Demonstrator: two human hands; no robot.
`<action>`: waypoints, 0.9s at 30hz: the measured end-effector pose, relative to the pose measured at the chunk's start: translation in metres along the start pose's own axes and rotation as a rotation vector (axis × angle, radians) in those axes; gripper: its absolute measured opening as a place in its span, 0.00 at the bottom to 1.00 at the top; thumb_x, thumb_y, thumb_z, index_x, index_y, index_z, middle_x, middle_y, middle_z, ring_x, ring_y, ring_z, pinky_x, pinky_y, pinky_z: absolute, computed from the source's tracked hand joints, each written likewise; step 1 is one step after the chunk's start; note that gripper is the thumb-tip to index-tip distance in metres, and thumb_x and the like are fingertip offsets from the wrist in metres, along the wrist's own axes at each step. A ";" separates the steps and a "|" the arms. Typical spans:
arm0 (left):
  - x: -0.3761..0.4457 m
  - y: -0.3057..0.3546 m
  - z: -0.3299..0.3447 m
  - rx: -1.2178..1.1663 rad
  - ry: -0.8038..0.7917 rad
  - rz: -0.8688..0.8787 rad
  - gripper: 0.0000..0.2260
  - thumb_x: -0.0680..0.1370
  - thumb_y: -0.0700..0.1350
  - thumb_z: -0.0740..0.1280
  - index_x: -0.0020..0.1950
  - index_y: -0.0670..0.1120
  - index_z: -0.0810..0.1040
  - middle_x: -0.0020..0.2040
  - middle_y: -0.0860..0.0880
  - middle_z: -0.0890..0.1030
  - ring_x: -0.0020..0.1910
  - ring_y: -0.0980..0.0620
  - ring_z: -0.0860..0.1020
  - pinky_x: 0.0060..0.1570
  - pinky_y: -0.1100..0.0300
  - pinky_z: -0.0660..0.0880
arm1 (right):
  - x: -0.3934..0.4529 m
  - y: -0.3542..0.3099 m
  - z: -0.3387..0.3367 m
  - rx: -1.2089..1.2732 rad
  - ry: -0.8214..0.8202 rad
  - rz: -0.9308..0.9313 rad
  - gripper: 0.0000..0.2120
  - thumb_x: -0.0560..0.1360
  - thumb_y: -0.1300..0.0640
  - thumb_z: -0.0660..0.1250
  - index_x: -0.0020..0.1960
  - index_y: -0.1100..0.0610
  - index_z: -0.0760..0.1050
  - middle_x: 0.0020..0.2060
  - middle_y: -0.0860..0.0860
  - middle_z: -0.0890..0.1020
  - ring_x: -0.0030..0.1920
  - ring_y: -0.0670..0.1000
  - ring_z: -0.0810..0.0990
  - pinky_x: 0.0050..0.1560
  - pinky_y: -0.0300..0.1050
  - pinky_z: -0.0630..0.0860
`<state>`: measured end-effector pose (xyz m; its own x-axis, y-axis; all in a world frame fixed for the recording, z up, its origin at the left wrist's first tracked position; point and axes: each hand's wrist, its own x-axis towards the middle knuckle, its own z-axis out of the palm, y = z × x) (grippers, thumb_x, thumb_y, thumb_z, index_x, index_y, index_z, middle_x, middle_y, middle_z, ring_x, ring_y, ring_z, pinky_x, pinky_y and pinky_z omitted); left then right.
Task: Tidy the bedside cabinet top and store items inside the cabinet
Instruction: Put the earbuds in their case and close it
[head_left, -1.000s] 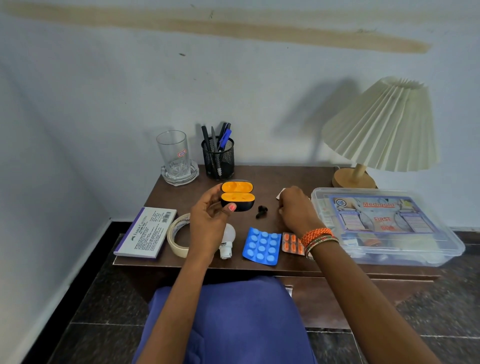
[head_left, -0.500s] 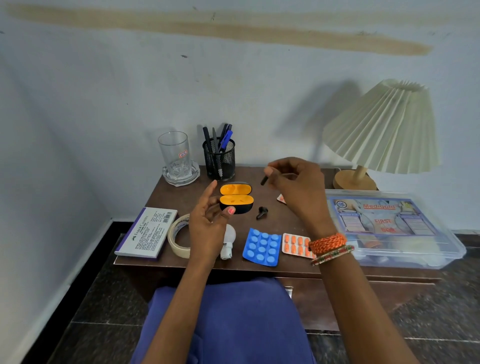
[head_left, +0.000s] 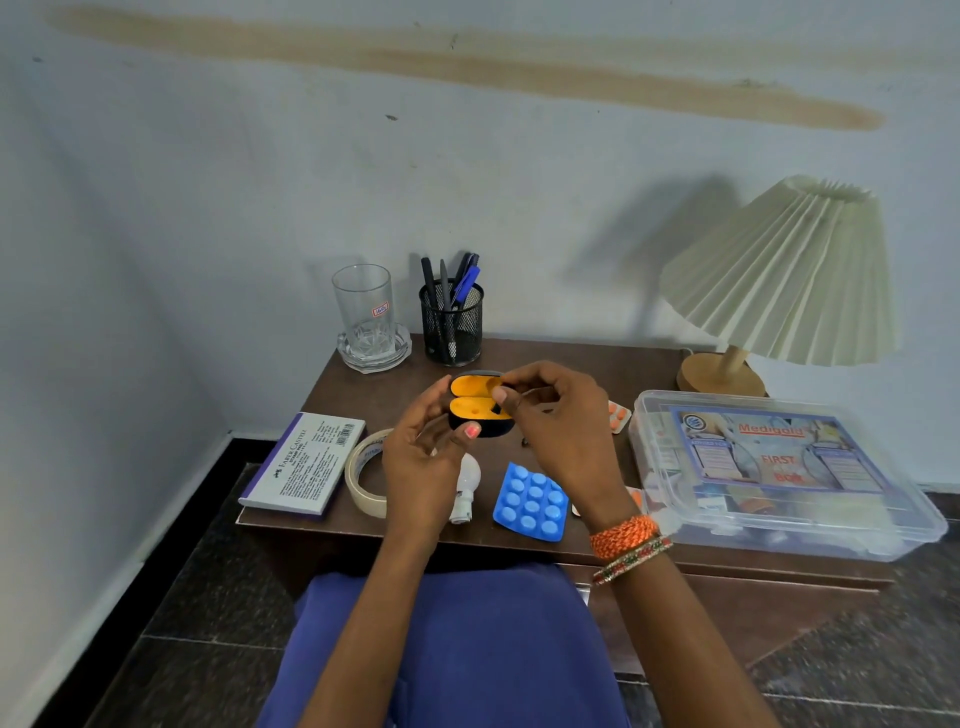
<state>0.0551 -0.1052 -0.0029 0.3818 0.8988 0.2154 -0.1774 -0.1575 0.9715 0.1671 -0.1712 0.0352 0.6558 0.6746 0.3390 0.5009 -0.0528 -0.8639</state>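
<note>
Above the brown cabinet top (head_left: 587, 364), my left hand (head_left: 421, 467) holds an open earbud case (head_left: 470, 397), black outside and orange inside. My right hand (head_left: 556, 421) is at the case's right side, thumb and fingers pinching a small black earbud (head_left: 501, 410) against the lower half; most of the earbud is hidden. A second black earbud (head_left: 524, 442) lies on the top just below my right hand. Nearby lie a blue blister pack (head_left: 530, 501) and an orange blister pack (head_left: 618, 415).
A glass (head_left: 362, 306) and a mesh pen holder (head_left: 451, 325) stand at the back. A white box (head_left: 304, 462), tape roll (head_left: 363, 480) and bulb (head_left: 466, 486) lie front left. A clear first aid box (head_left: 779, 467) and a lamp (head_left: 779, 275) fill the right.
My right hand picked a black earbud off the top, lifted it, then brought it down to the open case. My left hand kept holding the case, slightly higher.
</note>
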 end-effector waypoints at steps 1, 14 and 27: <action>0.000 0.001 0.000 -0.004 0.002 0.003 0.22 0.71 0.32 0.70 0.64 0.43 0.75 0.56 0.51 0.81 0.54 0.60 0.80 0.52 0.69 0.75 | 0.000 0.000 0.001 0.001 -0.009 -0.002 0.05 0.72 0.58 0.72 0.47 0.56 0.81 0.39 0.46 0.82 0.40 0.44 0.80 0.39 0.39 0.78; 0.000 0.008 -0.001 -0.027 0.079 -0.004 0.20 0.71 0.31 0.69 0.60 0.47 0.76 0.54 0.51 0.81 0.51 0.62 0.80 0.51 0.69 0.76 | -0.004 -0.001 -0.004 -0.089 0.002 -0.089 0.11 0.78 0.62 0.62 0.54 0.53 0.81 0.46 0.45 0.79 0.43 0.36 0.75 0.44 0.26 0.71; 0.002 0.003 -0.006 0.018 0.098 -0.028 0.21 0.71 0.31 0.69 0.63 0.44 0.75 0.58 0.46 0.80 0.53 0.58 0.80 0.52 0.69 0.76 | 0.031 0.065 -0.021 -0.449 -0.251 0.228 0.11 0.76 0.63 0.64 0.56 0.57 0.79 0.45 0.50 0.78 0.47 0.45 0.76 0.45 0.36 0.68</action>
<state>0.0500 -0.1013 -0.0005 0.2957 0.9385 0.1781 -0.1515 -0.1380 0.9788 0.2317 -0.1689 -0.0027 0.6483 0.7612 0.0159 0.5896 -0.4887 -0.6431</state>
